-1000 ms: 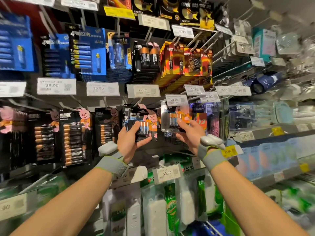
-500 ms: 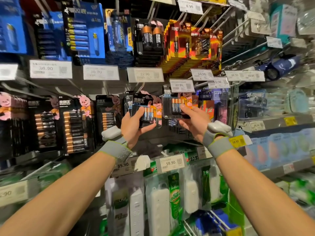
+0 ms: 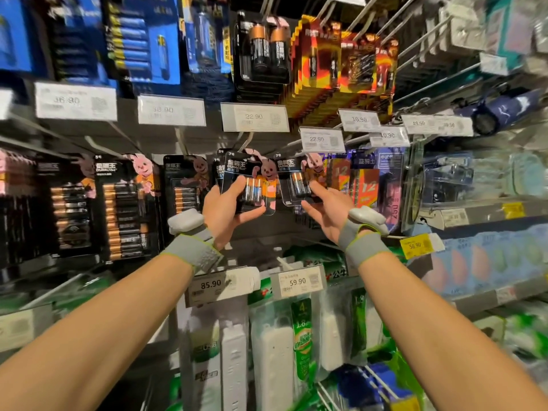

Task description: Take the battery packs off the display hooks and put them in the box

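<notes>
Black card packs are gripped one in each hand, and over the last second very little has been altered. Both grips have been kept as they were, while the rack has been brought lower and larger in the view. The left pack is still hung at 6 o'clock of its hook, in front of the spare packs behind it. The right pack, just beside it at 3 o'clock, is likewise still held up at the rack; its hook cannot be made out. Neither pack is judged to have been freed, so the lifting-off step is taken to be under way and nothing has been boxed. No box is seen.

The left hand is closed round the lower half of the left pack. Its thumb is laid across the front at 9 o'clock of the blister, and the fingers are curled up under the bottom edge. The right hand is set at 5 o'clock of the right pack, which is pinched between the thumb on the front and the fingers beneath the lower edge. In both hands the fingers are only partly spread and are pressed against the card.
</notes>
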Demonstrator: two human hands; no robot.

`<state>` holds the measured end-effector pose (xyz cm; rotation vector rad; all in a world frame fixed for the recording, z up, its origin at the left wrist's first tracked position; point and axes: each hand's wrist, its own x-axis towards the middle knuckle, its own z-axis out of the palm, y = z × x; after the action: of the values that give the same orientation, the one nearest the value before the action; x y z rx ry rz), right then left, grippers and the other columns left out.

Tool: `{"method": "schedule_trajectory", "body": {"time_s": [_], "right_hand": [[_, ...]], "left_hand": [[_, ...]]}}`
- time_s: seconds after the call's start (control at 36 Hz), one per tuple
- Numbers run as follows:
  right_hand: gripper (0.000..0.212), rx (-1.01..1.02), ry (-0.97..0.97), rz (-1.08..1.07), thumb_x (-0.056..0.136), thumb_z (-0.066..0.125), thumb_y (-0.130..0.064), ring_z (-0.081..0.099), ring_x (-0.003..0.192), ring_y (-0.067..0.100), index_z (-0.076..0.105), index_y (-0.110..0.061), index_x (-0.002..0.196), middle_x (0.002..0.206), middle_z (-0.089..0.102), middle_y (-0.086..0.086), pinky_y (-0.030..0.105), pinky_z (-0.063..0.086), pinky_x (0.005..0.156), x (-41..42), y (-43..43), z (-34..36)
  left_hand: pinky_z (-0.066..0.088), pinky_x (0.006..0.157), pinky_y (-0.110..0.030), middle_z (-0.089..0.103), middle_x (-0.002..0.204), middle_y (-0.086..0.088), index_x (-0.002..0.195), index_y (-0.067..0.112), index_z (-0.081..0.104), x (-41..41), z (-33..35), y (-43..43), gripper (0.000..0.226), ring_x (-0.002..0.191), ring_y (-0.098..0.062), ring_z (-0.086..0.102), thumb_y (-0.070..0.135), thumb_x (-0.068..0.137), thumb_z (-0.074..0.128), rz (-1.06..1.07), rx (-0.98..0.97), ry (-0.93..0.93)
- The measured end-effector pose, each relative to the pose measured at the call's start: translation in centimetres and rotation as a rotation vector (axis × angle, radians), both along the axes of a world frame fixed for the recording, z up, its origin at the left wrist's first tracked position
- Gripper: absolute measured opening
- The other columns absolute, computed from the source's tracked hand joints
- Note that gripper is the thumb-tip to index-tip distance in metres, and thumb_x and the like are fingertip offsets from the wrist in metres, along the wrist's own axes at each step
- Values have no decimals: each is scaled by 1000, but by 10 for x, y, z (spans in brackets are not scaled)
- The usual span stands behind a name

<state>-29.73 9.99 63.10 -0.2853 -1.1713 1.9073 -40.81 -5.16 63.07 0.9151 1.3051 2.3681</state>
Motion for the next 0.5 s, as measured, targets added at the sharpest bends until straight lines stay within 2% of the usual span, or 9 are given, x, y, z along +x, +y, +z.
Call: {"method": "schedule_trajectory", "body": {"time_s": [0.06,0.08,0.19,0.28,0.33,0.42,0.44,0.5], "right_hand": [[25,-60,18,54,91,63,-12,59,75,15,54,-3,112,116,52,8,26,56,63,-7,1,0],[24,-83,31,70,90,65,-10,61,77,16,55,-3,111,119,55,9,26,57,61,-15,5,0],[56,-137,47,88,80,73,-1,64,81,21,50,3,131,133,52,16,24,56,57,-40,6,-3],[58,-143,13,48,77,74,-1,62,84,23,50,3,130,135,51,19,24,56,54,-58,10,-4],[41,-154,0,35,83,70,-4,61,79,20,57,1,121,126,57,16,20,53,49,-65,11,-1],[14,-155,7,66,86,69,-9,58,75,13,61,-7,98,101,62,8,17,51,45,-75,13,4],[9,-159,22,70,87,67,-9,57,74,12,59,-10,90,93,61,6,16,51,45,-75,14,4],[11,-160,59,68,89,64,-9,58,67,9,56,-15,84,79,62,1,14,49,42,-86,16,8]], "left_hand": [[59,61,-31,66,122,-19,132,-1,49,-5,1,-2,40,98,-29,71,20,99,57,11,-2,-8],[59,61,-32,65,122,-20,132,-3,48,-8,2,-3,41,96,-29,72,20,99,58,18,-2,-21],[59,60,-31,66,119,-22,130,-9,49,-20,3,-7,45,88,-26,73,21,98,60,21,0,-44],[59,59,-31,66,119,-21,127,-10,53,-28,4,-6,44,91,-27,72,20,96,62,31,-2,-56],[59,59,-32,63,126,-22,128,-11,51,-30,4,-6,47,95,-29,71,21,95,64,43,-4,-69],[59,58,-32,59,132,-18,130,-7,51,-35,6,-7,46,99,-30,69,20,95,64,40,-3,-72],[60,57,-31,60,131,-17,128,-5,53,-34,5,-6,42,97,-29,69,20,96,62,33,-7,-70],[60,56,-31,64,125,-13,122,0,58,-42,6,-5,30,91,-24,70,17,97,60,22,-11,-51]]}}
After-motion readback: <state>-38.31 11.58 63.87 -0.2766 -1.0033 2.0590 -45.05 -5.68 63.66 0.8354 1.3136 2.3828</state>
